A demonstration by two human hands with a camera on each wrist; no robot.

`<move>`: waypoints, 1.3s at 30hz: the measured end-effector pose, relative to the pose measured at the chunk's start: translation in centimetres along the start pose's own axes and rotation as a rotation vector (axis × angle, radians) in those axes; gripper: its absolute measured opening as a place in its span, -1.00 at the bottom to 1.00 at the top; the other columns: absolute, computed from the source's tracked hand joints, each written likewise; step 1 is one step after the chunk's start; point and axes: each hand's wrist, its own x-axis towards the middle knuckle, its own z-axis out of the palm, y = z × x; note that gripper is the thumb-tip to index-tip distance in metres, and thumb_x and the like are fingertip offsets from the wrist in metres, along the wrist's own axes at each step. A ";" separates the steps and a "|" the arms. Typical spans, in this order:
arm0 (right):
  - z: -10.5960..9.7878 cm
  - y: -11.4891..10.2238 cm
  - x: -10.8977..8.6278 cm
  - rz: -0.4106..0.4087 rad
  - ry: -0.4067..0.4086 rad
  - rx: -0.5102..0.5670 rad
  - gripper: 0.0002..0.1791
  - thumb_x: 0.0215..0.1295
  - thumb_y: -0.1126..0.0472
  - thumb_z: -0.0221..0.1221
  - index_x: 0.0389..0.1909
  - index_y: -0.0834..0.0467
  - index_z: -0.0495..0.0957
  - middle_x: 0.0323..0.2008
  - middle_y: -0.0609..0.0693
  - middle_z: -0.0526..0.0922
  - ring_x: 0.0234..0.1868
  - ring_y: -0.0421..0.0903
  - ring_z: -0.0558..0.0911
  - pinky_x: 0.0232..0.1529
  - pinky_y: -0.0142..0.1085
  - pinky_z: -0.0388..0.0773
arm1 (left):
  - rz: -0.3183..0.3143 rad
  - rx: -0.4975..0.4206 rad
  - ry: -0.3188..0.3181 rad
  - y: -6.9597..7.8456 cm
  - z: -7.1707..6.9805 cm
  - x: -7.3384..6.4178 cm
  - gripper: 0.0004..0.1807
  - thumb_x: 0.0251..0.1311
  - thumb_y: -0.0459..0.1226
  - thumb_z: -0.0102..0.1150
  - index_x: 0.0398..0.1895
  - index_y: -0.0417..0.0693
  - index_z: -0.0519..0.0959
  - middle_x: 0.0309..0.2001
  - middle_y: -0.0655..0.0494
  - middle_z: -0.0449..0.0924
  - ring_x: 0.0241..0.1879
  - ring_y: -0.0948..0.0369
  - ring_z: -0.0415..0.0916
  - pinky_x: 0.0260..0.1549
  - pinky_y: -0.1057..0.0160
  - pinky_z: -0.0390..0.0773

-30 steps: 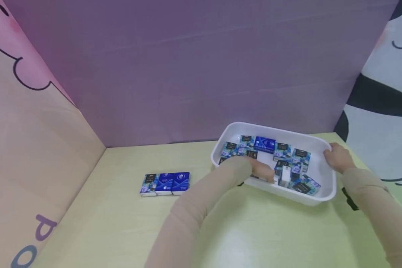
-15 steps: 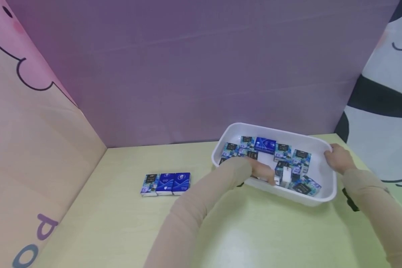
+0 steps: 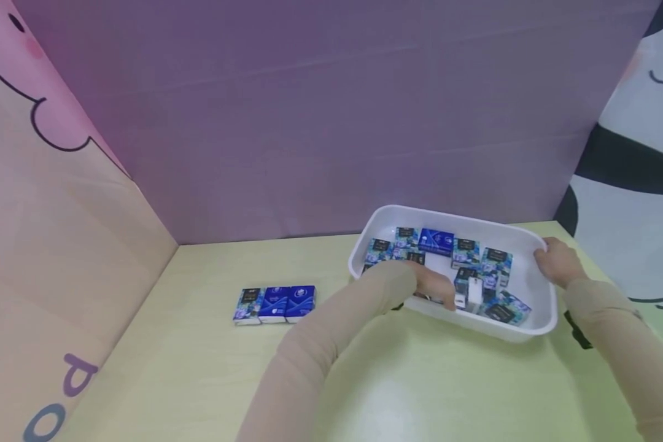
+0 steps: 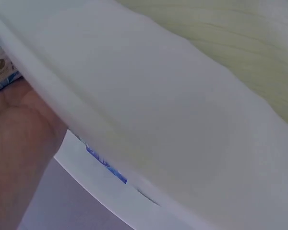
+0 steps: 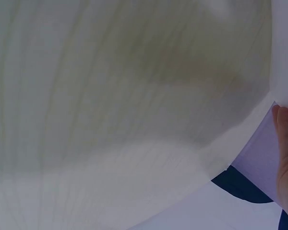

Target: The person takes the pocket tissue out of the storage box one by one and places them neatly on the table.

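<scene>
A white plastic tray (image 3: 508,336) holds several small tissue packs, some floral (image 3: 497,261) and one plain blue (image 3: 436,241). My left hand (image 3: 433,285) reaches over its near rim, fingers pointing down among the packs, right beside a pack with a white side (image 3: 475,294). In the left wrist view, the palm (image 4: 24,115) faces a pack (image 4: 2,69) at the fingers; the rim hides much of the hand, and I cannot tell whether it grips that pack. My right hand (image 3: 558,263) grips the tray's right end, fingers (image 5: 287,132) at its wall in the right wrist view.
On the pale wood-look table (image 3: 199,380), left of the tray, three tissue packs stand in a row: one floral (image 3: 248,306) and two blue (image 3: 287,304). A purple backdrop (image 3: 309,123) rises behind, and printed panels stand at the left and right.
The left fingertips and the packs beside them have shifted very slightly toward the near rim. My right hand keeps its grip on the tray. The head view has drifted a little.
</scene>
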 end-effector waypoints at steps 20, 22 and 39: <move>-0.1 -0.4 0.0 0.020 0.007 -0.014 -0.42 0.28 0.22 -0.29 0.12 0.66 0.07 -0.09 0.57 0.32 -0.13 0.42 0.43 -0.08 0.19 0.44 | -0.014 -0.002 -0.008 -0.1 -0.1 1.1 -0.42 0.23 0.04 -0.09 0.34 0.34 0.14 0.40 0.43 -0.03 0.39 0.38 -0.10 0.37 0.30 -0.01; 0.0 -0.3 0.0 0.022 0.010 -0.012 -0.42 0.28 0.22 -0.29 0.12 0.66 0.08 -0.08 0.57 0.32 -0.12 0.42 0.43 -0.08 0.19 0.43 | -0.029 -0.009 0.006 -0.1 0.0 1.0 -0.43 0.21 0.06 -0.07 0.32 0.37 0.16 0.40 0.44 -0.02 0.39 0.37 -0.08 0.36 0.29 0.04; 0.1 -0.1 0.1 0.021 0.005 -0.008 -0.43 0.30 0.22 -0.30 0.14 0.65 0.06 -0.04 0.58 0.28 -0.07 0.44 0.40 -0.02 0.21 0.41 | -0.030 -0.035 0.029 -0.2 0.4 1.1 -0.41 0.19 0.08 -0.11 0.33 0.39 0.14 0.40 0.43 -0.01 0.39 0.35 -0.07 0.38 0.24 0.00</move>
